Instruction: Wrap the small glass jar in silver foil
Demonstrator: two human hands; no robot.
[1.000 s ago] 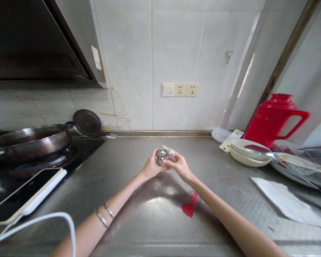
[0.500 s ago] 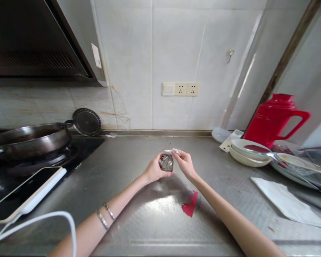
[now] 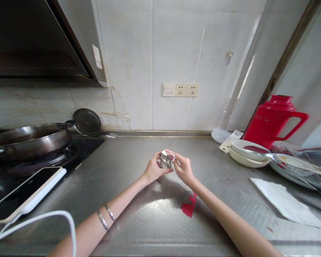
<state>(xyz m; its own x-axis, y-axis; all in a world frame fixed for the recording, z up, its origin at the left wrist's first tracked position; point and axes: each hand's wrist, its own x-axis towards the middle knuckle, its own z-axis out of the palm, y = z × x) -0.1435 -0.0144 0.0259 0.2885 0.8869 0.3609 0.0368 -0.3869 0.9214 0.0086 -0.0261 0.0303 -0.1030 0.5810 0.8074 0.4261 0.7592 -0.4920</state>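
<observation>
My left hand [image 3: 153, 168] is wrapped around a small, smoky see-through glass [image 3: 165, 162], held above the steel counter. My right hand [image 3: 182, 167] pinches a crumpled white tissue [image 3: 166, 152] at the glass's top rim. Part of the tissue lies over the rim, and some is hidden by the right fingers. Whether any of it reaches inside the glass I cannot tell. Below the right forearm, a torn red scrap [image 3: 188, 206] lies flat on the counter.
Left, a steel pan [image 3: 29, 139] stands on the black stove, near a phone [image 3: 24, 192] with a white cable [image 3: 56, 214]. Right are a red thermos [image 3: 271, 119], stacked bowls [image 3: 247, 159], plates with utensils, and a white paper sheet [image 3: 286, 201]. A range hood [image 3: 34, 39] overhangs the stove.
My right hand has shifted slightly left and down, bringing the tissue from the right of the glass onto its top rim. The left hand and glass have barely moved.
</observation>
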